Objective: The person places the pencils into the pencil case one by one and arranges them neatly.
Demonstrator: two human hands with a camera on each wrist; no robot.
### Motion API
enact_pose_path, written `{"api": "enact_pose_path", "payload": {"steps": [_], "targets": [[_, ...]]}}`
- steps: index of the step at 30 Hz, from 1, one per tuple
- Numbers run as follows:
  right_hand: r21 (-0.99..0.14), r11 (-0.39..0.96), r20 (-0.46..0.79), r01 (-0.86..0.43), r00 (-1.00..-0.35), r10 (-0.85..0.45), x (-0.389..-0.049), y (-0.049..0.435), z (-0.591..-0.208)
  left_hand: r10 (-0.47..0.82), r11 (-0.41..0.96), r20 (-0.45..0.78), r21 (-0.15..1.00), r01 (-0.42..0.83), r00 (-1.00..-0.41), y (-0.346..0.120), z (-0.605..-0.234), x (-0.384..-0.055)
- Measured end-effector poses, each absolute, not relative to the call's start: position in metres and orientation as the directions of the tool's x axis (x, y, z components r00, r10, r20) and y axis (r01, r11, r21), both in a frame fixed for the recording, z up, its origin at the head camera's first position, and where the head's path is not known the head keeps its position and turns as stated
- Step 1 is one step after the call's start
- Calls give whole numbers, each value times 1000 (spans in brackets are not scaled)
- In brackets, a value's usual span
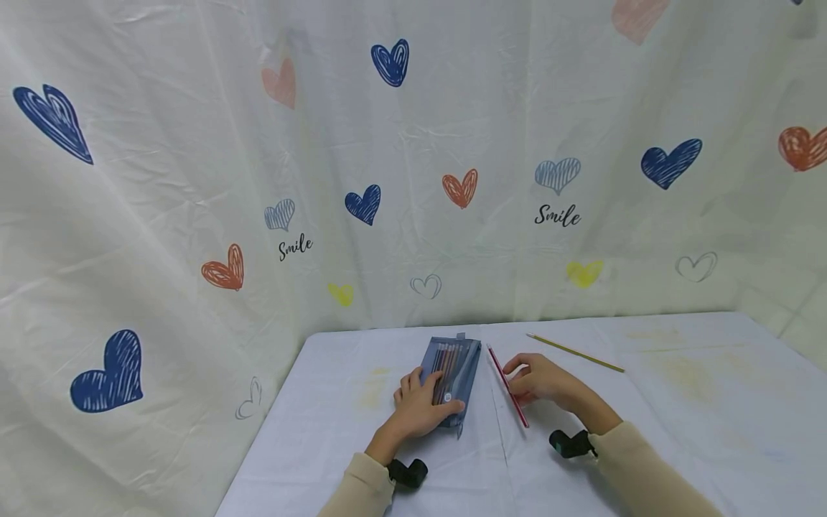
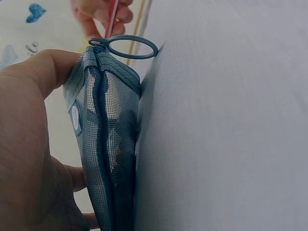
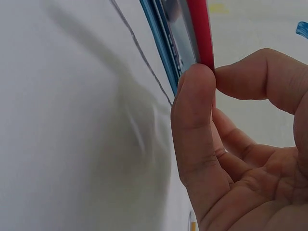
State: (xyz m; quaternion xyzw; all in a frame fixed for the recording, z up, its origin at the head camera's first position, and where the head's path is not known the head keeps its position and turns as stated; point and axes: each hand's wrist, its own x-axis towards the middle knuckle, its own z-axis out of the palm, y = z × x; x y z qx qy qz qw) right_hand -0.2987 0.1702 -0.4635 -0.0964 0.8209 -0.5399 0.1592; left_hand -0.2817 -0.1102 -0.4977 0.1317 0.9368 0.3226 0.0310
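A blue mesh zip pencil case [image 1: 466, 373] lies on the table with several pencils showing through it. My left hand [image 1: 416, 411] rests on its top face, fingers spread toward the far left side and thumb at the near right. In the left wrist view, the zip edge of the case runs beside the table, and a ring-shaped zip pull [image 2: 132, 56] sticks out at one end. To the right of the case, my right hand [image 1: 541, 380] pinches a slim red pencil [image 1: 498, 368] between thumb and fingertips, holding it at a slant.
A yellow pencil [image 1: 575, 352] lies on the white-covered table [image 1: 711, 431], beyond and to the right of the right hand. Behind the table hangs a white curtain [image 1: 491, 251] printed with hearts. Each wrist wears a small black camera.
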Motion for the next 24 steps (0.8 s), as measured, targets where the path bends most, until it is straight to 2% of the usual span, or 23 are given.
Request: {"api": "enact_pose_path", "payload": {"steps": [12, 24], "targets": [[-914, 406, -169, 25, -931, -323, -294, 155, -468, 247, 756, 25, 620, 209, -969, -111, -510, -290], [-908, 412, -192, 75, -948, -252, -294, 133, -473, 243, 762, 18, 615, 203, -970, -109, -507, -288]]}}
